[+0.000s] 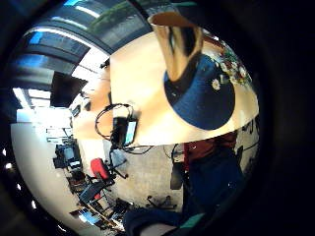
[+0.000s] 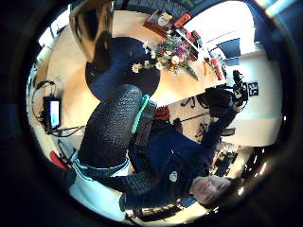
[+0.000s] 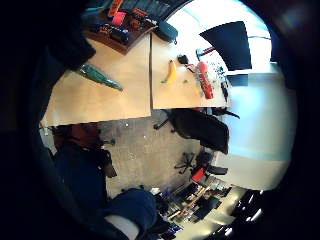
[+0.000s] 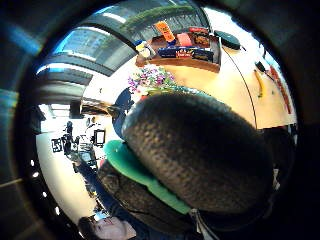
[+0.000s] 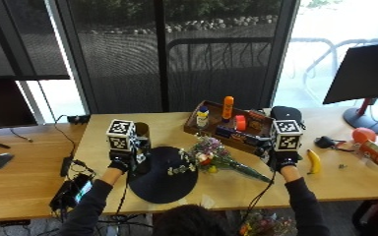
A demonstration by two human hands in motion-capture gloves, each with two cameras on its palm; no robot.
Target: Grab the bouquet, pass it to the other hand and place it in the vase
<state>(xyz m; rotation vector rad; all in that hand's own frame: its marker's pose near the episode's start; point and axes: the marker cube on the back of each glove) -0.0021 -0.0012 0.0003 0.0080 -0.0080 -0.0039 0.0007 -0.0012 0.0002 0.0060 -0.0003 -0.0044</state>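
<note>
Lay flat across the middle of things: the bouquet (image 5: 212,158), blooms over the edge of the dark round mat (image 5: 159,189), stems trailing out toward the right hand (image 5: 282,160). Looked set for an easy pick-up from the stem end. Stood upright at the mat's far edge, the vase (image 5: 141,135), mouth up and nothing in it yet, just beside the left hand (image 5: 119,162). Seemed parked there so the flowers could cross over and drop straight in.

Hovered near the stem tips, that right hand, apart from them and with nothing in it; released or clenched, could not tell. Same on the left: close by the vase, grip hidden, could not tell.

Stretched wide under it all, a pale wooden table (image 5: 38,187). Rose behind it, tall dark windows (image 5: 176,49). Stood at the far right, a dark monitor (image 5: 366,73). Sat at the back, a wooden tray (image 5: 195,129) of bottles. Rested just right of the right hand, a banana (image 5: 314,161).
</note>
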